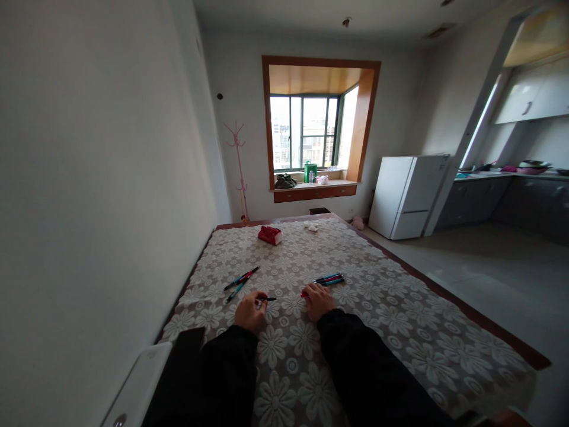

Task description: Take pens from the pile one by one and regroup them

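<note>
Pen piece (270,299): I'm pinching it, left hand (251,312) | right hand (318,301) gripping red piece (304,294), apart | pens (240,287) lying ten o'clock, more pens (334,279) two

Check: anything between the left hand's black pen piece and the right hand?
Only a thin pale strip, possibly a refill, shows between the black pen piece and the right hand, against the floral tablecloth; no other obstacle visible.

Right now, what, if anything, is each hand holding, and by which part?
The left hand pinches a dark slim piece near its left end. The right hand partly hides a red piece; its grip is unclear.
</note>
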Demonstrator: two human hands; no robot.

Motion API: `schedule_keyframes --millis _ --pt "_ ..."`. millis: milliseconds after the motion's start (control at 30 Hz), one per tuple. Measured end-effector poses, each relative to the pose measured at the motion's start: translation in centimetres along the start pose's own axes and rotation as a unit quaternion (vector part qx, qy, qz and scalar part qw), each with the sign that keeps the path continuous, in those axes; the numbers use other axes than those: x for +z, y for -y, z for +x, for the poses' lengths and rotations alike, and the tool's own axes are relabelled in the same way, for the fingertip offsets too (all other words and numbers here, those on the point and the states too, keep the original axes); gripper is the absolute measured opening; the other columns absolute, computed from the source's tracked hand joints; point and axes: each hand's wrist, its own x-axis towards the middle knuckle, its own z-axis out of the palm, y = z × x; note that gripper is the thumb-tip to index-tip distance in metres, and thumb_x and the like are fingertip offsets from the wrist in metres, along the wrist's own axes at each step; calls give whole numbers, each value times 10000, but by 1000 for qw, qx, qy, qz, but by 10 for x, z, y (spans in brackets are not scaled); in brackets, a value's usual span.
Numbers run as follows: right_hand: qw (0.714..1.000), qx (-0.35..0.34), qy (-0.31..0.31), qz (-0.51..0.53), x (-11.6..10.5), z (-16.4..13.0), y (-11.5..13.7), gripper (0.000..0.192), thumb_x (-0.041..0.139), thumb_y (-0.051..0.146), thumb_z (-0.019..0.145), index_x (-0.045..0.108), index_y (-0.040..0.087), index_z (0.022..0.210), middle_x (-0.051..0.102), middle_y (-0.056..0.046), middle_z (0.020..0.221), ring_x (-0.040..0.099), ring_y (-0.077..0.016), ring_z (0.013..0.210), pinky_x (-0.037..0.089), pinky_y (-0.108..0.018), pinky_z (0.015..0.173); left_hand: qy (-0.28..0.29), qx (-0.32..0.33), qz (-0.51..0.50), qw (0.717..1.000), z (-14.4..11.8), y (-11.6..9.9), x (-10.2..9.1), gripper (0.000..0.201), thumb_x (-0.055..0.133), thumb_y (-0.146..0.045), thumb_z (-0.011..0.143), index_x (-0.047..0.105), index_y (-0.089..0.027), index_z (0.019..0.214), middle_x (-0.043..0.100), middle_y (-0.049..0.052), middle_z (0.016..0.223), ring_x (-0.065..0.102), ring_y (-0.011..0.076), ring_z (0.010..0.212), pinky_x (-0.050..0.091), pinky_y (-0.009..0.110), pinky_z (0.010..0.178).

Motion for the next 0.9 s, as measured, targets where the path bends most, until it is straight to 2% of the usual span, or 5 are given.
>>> schedule_keyframes --millis 233,500,667,800,900 --pt "999 -26 12 15 3 0 -2 164 539 158 814 651 241 900 618 -37 996 501 -207 991 319 -344 869 6 9 -8 1000 0 1 1 172 582 -213 760 668 -200 908 699 30 917 600 160 792 427 283 751" --pt "992 -93 -1 80 6 1 1 395 619 243 786 578 260 1178 628 -41 1117 514 -206 1067 310 -354 968 17 17 -23 999 0 -1 1 198 592 -268 772 698 -231 934 702 21 917 607 162 805 427 270 735" --pt "987 -130 -6 93 5 3 2 100 580 265 853 657 244 913 665 -22 924 558 -174 936 352 -317 902 34 64 -47 996 -2 -3 6 204 607 -280 758 711 -250 931 697 14 880 606 158 799 435 275 759" --pt "994 -85 -18 74 2 2 3 101 552 222 857 652 229 841 655 -24 908 547 -174 921 352 -316 881 27 49 -50 997 -2 -5 6 208 589 -283 763 711 -238 925 702 19 885 611 159 797 437 267 727" --pt "993 -87 -12 85 2 1 3 64 601 251 828 660 242 850 650 -20 971 535 -182 973 342 -328 904 23 27 -56 998 -2 -6 4 219 574 -301 774 706 -229 932 713 16 890 617 156 764 439 260 688"
